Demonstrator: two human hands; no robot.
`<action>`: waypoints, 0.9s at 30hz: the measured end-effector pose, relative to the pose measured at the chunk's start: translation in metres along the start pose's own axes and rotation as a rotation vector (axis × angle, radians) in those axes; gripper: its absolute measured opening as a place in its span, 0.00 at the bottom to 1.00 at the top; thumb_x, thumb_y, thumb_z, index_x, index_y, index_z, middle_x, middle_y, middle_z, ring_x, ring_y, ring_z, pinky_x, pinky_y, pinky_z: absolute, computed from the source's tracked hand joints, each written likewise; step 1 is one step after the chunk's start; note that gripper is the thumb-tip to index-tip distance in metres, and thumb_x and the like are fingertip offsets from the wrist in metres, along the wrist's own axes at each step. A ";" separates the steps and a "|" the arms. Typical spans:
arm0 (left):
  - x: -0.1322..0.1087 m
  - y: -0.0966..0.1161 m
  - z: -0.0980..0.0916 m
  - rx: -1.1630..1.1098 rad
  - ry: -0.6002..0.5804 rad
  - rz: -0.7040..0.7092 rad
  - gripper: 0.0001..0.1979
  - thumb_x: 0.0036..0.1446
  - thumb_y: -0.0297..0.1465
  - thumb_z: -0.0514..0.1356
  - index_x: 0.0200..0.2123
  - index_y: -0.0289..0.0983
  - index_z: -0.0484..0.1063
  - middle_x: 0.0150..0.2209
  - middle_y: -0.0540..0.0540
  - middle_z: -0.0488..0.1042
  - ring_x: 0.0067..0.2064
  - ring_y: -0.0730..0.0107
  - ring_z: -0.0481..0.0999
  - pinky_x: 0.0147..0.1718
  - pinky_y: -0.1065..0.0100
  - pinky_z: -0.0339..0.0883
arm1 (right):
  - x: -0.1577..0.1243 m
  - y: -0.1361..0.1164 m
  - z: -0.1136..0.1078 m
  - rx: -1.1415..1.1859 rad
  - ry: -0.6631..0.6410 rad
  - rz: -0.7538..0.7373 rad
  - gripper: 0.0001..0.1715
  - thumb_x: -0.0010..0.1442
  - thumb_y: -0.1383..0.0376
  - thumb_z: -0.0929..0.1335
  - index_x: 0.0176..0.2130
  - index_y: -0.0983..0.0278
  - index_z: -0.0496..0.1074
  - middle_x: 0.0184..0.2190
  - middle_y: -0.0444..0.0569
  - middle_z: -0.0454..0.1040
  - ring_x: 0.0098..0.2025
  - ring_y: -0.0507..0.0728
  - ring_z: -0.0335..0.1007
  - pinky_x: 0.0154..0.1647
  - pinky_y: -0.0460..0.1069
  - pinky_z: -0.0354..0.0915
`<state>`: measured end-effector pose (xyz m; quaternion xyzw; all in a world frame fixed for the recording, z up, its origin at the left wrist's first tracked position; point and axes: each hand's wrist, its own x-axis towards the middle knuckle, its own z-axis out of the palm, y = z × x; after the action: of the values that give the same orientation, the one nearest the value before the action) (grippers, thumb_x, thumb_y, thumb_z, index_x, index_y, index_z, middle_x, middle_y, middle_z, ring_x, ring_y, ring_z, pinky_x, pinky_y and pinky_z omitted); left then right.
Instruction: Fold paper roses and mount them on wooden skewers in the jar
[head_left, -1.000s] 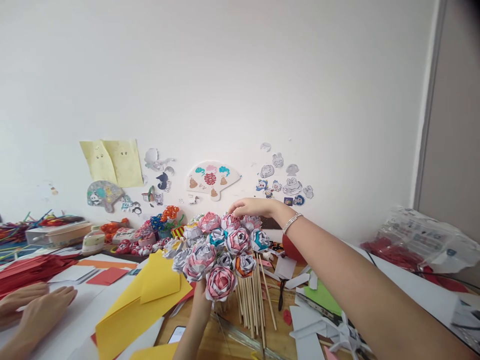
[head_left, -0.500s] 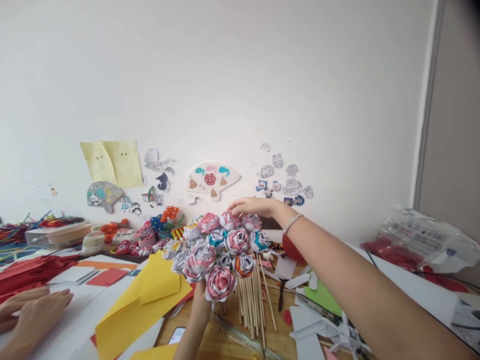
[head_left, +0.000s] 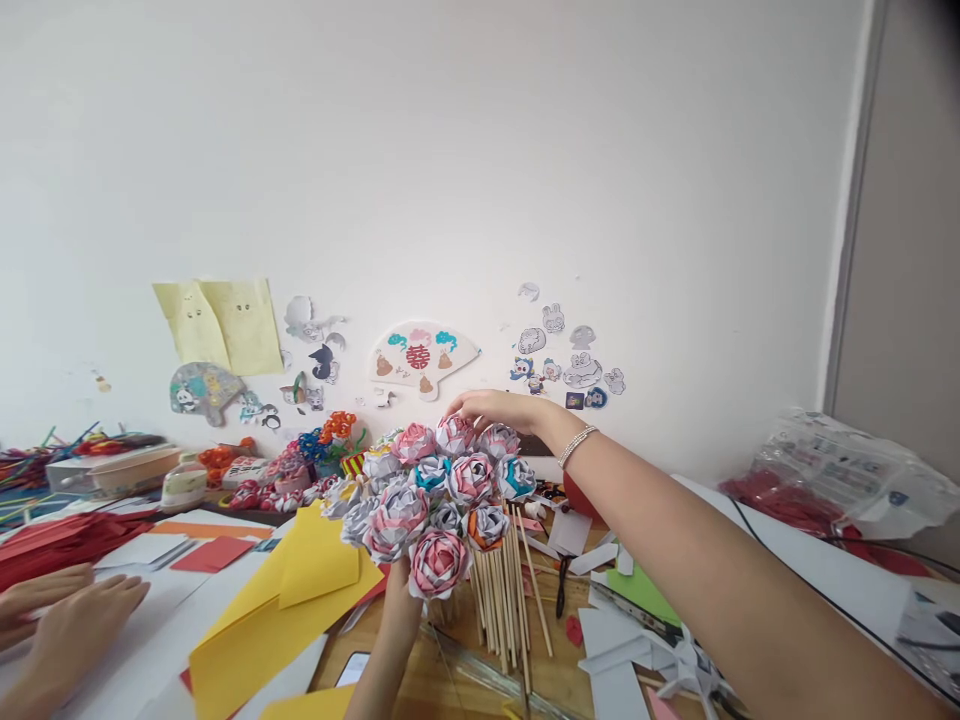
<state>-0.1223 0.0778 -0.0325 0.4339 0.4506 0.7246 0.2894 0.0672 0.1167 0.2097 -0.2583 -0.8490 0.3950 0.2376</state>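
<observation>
A bunch of paper flowers (head_left: 397, 517), mostly white and pink with some blue and orange, fills the middle of the head view. My left hand (head_left: 403, 592) comes up beneath the flower heads and is closed at the bunch; the blooms hide most of its fingers. Over the back of the bunch, my right hand (head_left: 499, 408) bends its fingers onto a pink and white paper flower (head_left: 455, 434); its thumb is out of sight. Many thin wooden sticks (head_left: 501, 612) stand close together below the blooms on the right, slightly splayed.
At the left, another person's hands (head_left: 82, 620) rest on white paper. Yellow paper (head_left: 255, 610) lies between them and me, near a phone (head_left: 352, 668). White paper strips (head_left: 611, 640) and a plastic bag (head_left: 862, 470) lie to the right. A wall (head_left: 480, 200) stands behind.
The view has shifted very slightly. Both my hands stay at the bunch, with the right fingers still on the back flower. The other person's hands have barely moved.
</observation>
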 end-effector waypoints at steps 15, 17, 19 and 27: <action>0.003 -0.005 -0.002 -0.027 -0.008 -0.009 0.25 0.32 0.33 0.63 0.39 0.35 0.73 0.37 0.41 0.76 0.46 0.52 0.71 0.50 0.54 0.59 | 0.006 0.009 -0.007 0.067 -0.091 -0.058 0.15 0.49 0.69 0.62 0.37 0.62 0.73 0.42 0.47 0.69 0.37 0.52 0.63 0.36 0.44 0.61; 0.002 -0.004 -0.002 -0.024 -0.009 -0.008 0.24 0.32 0.33 0.63 0.39 0.35 0.73 0.38 0.41 0.76 0.46 0.51 0.71 0.51 0.54 0.59 | 0.005 0.007 -0.007 0.087 -0.108 -0.054 0.18 0.49 0.71 0.61 0.39 0.63 0.73 0.44 0.47 0.69 0.39 0.52 0.62 0.36 0.44 0.60; 0.002 -0.004 -0.002 -0.020 -0.011 -0.006 0.24 0.32 0.34 0.63 0.38 0.35 0.73 0.38 0.40 0.76 0.47 0.51 0.70 0.51 0.54 0.58 | 0.004 0.005 -0.007 0.106 -0.116 -0.040 0.19 0.49 0.72 0.61 0.40 0.63 0.73 0.46 0.47 0.69 0.40 0.52 0.62 0.37 0.43 0.59; -0.002 -0.002 -0.001 -0.016 -0.008 0.007 0.26 0.33 0.35 0.63 0.41 0.36 0.71 0.40 0.40 0.75 0.48 0.51 0.70 0.51 0.55 0.58 | 0.005 0.009 -0.007 0.167 -0.109 -0.026 0.17 0.48 0.73 0.61 0.36 0.65 0.75 0.38 0.48 0.73 0.39 0.53 0.63 0.38 0.44 0.60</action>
<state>-0.1219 0.0770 -0.0354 0.4360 0.4421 0.7274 0.2921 0.0702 0.1286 0.2078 -0.2045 -0.8281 0.4748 0.2168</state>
